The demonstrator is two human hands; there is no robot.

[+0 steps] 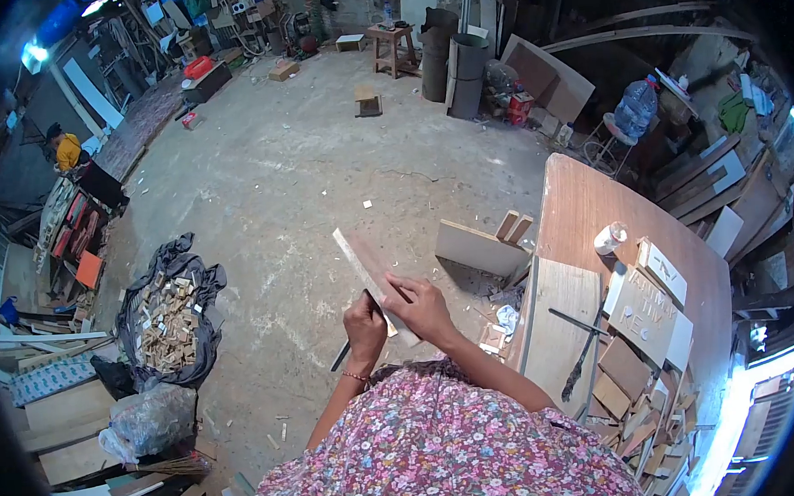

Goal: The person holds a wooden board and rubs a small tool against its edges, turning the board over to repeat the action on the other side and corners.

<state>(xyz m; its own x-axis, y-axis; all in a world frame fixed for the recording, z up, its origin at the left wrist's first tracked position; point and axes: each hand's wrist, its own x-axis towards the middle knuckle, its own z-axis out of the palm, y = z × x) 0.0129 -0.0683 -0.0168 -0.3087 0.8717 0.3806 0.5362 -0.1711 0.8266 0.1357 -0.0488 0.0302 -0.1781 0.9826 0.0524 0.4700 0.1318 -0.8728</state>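
In front of my floral garment, I hold a narrow wooden board (362, 261) at a slant over the floor. My right hand (421, 311) is closed on the board's right side, fingers lying across its face. My left hand (365, 330) makes a fist against the board's lower left edge. A thin dark stick-like tool (340, 356) runs through that fist, its lower end sticking out below; the fingers hide the rest, so its exact kind does not show.
At right, a wooden table (628, 202) bears a white bottle (610, 238), letter-cut boards (645, 314) and offcuts. A panel (479, 246) leans beside it. Wood pieces fill a dark sack (169, 325) at left. Farther off are a stool (393, 49), metal drums (467, 75) and a person (69, 153).
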